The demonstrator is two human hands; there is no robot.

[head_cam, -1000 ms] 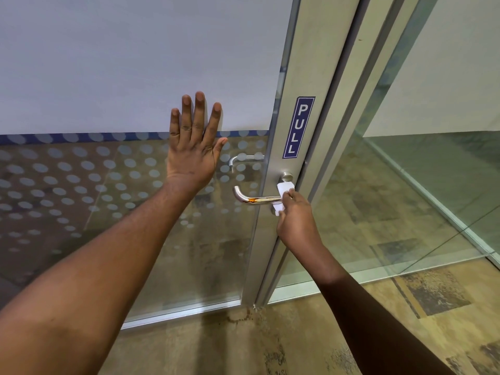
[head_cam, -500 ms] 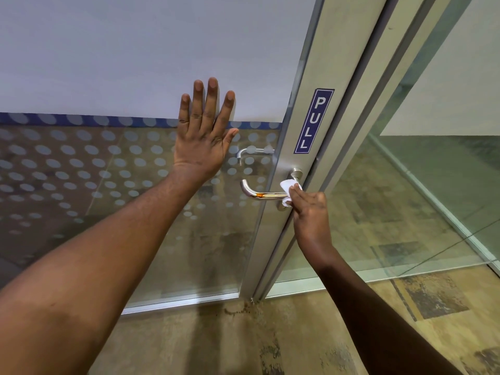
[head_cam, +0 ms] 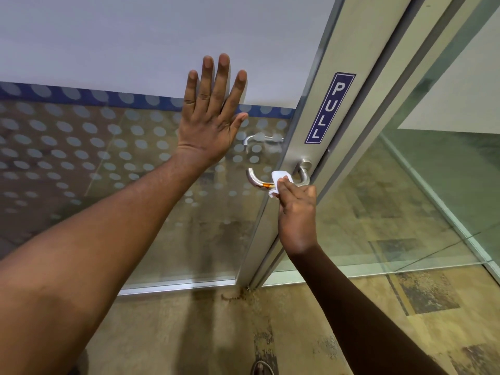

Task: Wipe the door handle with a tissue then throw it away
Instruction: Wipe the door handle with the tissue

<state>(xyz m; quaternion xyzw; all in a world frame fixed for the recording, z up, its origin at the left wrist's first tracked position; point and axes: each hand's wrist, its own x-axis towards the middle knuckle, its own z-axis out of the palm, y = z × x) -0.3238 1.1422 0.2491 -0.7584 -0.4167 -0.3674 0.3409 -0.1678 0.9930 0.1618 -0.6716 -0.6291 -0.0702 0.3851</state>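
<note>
A silver lever door handle (head_cam: 254,179) juts from the metal door frame (head_cam: 332,85), with an orange-brown smear on its bar. My right hand (head_cam: 297,209) pinches a small white tissue (head_cam: 278,180) against the middle of the bar. The tissue covers part of the bar, and the handle's base (head_cam: 305,169) shows to the right of it. My left hand (head_cam: 212,115) lies flat with fingers spread on the glass door panel (head_cam: 81,147), up and left of the handle.
A blue PULL sign (head_cam: 329,108) is fixed to the frame above the handle. A second handle (head_cam: 257,140) shows through the dotted frosted glass. Clear glass wall (head_cam: 405,198) stands to the right. Patterned carpet (head_cam: 297,334) lies below.
My right hand has slid the tissue leftward along the handle bar, away from the base. The left hand stays flat on the glass. The view has shifted slightly.
</note>
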